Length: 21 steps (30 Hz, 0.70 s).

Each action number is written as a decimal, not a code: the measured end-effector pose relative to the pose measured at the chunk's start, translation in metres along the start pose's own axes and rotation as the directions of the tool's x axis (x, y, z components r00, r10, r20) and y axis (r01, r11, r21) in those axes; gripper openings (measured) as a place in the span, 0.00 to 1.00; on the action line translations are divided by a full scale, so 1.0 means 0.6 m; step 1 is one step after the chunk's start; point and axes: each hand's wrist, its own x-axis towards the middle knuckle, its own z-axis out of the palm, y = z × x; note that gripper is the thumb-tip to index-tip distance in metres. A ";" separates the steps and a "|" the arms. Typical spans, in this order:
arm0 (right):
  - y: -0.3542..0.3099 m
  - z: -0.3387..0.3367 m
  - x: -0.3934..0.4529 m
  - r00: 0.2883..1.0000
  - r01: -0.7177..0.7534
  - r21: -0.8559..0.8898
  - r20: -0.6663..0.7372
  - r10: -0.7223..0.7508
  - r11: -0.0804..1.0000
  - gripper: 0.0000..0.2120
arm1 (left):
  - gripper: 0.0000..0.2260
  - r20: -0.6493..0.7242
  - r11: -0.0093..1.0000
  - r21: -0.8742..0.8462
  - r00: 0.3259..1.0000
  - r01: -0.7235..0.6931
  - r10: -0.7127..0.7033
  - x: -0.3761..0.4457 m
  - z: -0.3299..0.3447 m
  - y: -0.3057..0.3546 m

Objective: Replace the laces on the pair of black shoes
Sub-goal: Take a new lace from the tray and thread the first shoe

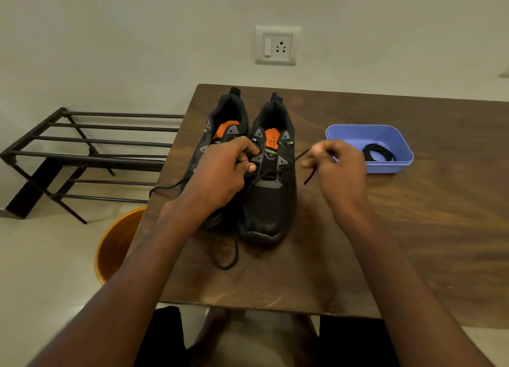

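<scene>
Shoes mid-lacing, hands apart.
Two black shoes (248,157) side by side under left hand (220,174), which grips right shoe's eyelet flap; right hand (336,165) pinching one black lace (309,175) just beside that shoe. Bare wooden table (413,229) near and right of right hand; table edge left of left wrist. One blue tray (396,157) beyond right hand, holding one coiled lace (378,152).

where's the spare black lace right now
In the head view the coiled spare lace lies inside the blue tray on the table's right side, just beyond the right hand and to the right of the shoes.
</scene>
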 end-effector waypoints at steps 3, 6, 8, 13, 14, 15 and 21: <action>0.008 -0.028 0.016 0.946 -0.013 0.212 -0.315 0.080 0.977 0.07 | 0.12 -0.002 1.000 -0.012 1.000 0.001 -0.001 0.000 -0.001 -0.002; 0.019 -0.032 0.010 0.942 0.072 -0.103 -0.319 -0.101 0.992 0.08 | 0.12 -0.001 1.000 -0.019 1.000 -0.004 0.004 0.001 -0.001 -0.002; 0.016 -0.022 0.003 0.954 0.198 -0.253 -0.173 -0.246 0.947 0.10 | 0.12 0.000 1.000 -0.025 1.000 -0.005 0.005 0.000 -0.002 -0.002; -0.002 0.019 -0.018 0.959 0.244 -0.317 0.218 -0.180 0.916 0.04 | 0.12 0.007 0.999 -0.031 1.000 -0.010 0.010 -0.001 -0.005 -0.001; 0.000 0.022 -0.019 0.961 0.227 -0.311 0.224 -0.161 0.923 0.04 | 0.12 0.008 0.999 -0.032 1.000 -0.011 0.011 -0.001 -0.004 -0.001; 0.001 0.023 -0.019 0.965 0.215 -0.297 0.213 -0.155 0.930 0.03 | 0.12 0.009 0.999 -0.033 1.000 -0.010 0.010 -0.001 -0.003 -0.003; 0.003 0.024 -0.015 0.978 0.189 -0.338 0.145 -0.148 0.922 0.13 | 0.11 0.010 1.000 -0.022 1.000 -0.003 0.003 0.000 -0.006 -0.001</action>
